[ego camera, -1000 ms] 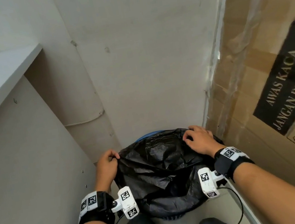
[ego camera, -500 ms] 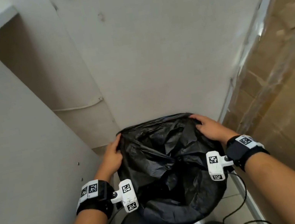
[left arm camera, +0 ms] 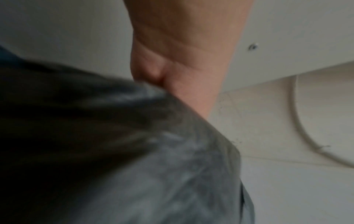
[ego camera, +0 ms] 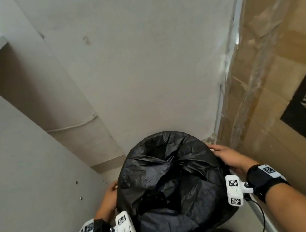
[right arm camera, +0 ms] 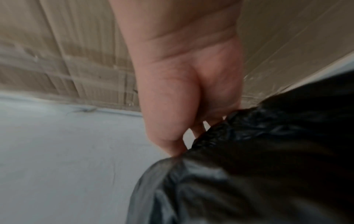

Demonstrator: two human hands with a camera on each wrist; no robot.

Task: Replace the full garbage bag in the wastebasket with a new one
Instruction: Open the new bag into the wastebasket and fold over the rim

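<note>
The crinkled black plastic garbage bag is draped over the round wastebasket on the floor. Its turned-down edge is pinched by the right hand; the left hand is pressed against the left side, its grip hidden. The edge is best drawn down evenly, without tearing.

Head downward; wrists close, bag-shared

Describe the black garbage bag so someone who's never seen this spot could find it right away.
Start at the tall cardboard box with the black warning label, standing on the right against the pale wall. On the floor at its foot, in the corner, sits the black garbage bag, its mouth open between the left hand and right hand. It is the only dark, crinkled, glossy thing among pale, flat surfaces.
</note>
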